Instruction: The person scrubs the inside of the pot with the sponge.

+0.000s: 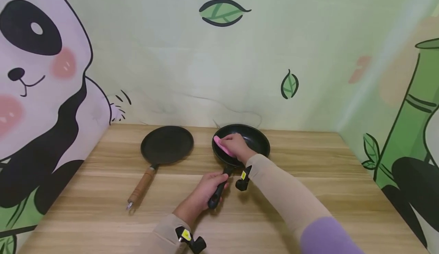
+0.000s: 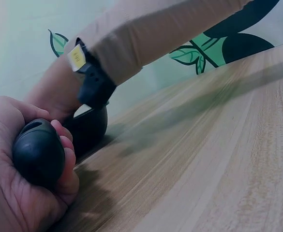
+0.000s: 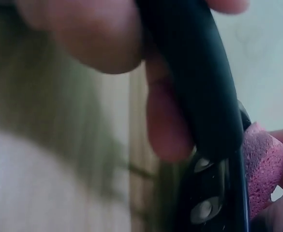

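Note:
A black frying pan point(image 1: 258, 141) with a black handle point(image 1: 217, 194) is on the wooden table, its bowl near the wall. My left hand point(image 1: 208, 189) grips the handle, and in the left wrist view the fingers wrap round the handle's end point(image 2: 38, 153). Over the pan's left inside, my right hand point(image 1: 236, 146) holds a pink sponge point(image 1: 223, 147) against the surface. The right wrist view shows the porous sponge point(image 3: 263, 166) just past the pan's rim, with riveted handle and left-hand fingers in front. Part of the sponge is hidden under the right hand.
Left of the frying pan lies a flat black griddle pan point(image 1: 167, 144) with a brown wooden handle point(image 1: 142, 185). The wooden table point(image 1: 308, 158) ends at a wall point(image 1: 164, 63) painted with leaves and a panda. Both wrists wear small black cameras.

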`<state>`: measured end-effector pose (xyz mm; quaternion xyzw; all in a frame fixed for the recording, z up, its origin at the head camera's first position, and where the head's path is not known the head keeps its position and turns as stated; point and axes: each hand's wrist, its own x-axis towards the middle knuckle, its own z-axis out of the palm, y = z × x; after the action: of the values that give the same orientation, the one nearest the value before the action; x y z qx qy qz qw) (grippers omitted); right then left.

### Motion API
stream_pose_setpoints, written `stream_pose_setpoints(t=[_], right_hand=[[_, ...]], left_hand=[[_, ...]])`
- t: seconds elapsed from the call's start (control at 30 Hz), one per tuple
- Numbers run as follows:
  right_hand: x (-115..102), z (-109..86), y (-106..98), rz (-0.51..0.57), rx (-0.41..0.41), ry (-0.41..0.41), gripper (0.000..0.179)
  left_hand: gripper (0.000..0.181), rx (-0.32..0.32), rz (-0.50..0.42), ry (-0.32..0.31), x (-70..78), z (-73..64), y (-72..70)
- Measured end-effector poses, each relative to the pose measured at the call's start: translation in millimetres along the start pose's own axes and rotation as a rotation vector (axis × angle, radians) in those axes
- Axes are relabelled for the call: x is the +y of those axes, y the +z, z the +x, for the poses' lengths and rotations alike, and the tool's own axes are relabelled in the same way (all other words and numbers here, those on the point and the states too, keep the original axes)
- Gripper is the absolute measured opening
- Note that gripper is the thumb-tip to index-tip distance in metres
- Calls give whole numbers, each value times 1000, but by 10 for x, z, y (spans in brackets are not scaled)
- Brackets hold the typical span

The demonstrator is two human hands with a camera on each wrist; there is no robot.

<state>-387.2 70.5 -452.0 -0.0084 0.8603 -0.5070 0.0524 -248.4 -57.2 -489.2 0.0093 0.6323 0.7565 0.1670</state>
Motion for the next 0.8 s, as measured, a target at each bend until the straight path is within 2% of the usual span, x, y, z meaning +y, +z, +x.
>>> stream_pose_setpoints(t=[0.23, 0.47, 0.6, 0.7, 0.8], right_hand=[[-42, 128, 14, 14, 69, 46, 26], [-84, 199, -45, -41, 146, 97, 28], [-84, 217, -65, -31, 185, 129, 27], [-85, 215, -58, -4, 155, 139, 27], [-89, 196, -54, 36, 54, 136, 27]], left_hand=[[19, -9, -11, 4, -2, -19, 9], [20, -6, -8, 14, -8, -8, 12], [20, -10, -10, 9, -20, -1, 15], [22, -6, -12, 2, -18, -1, 11], [23, 2, -8, -6, -6, -6, 0]])
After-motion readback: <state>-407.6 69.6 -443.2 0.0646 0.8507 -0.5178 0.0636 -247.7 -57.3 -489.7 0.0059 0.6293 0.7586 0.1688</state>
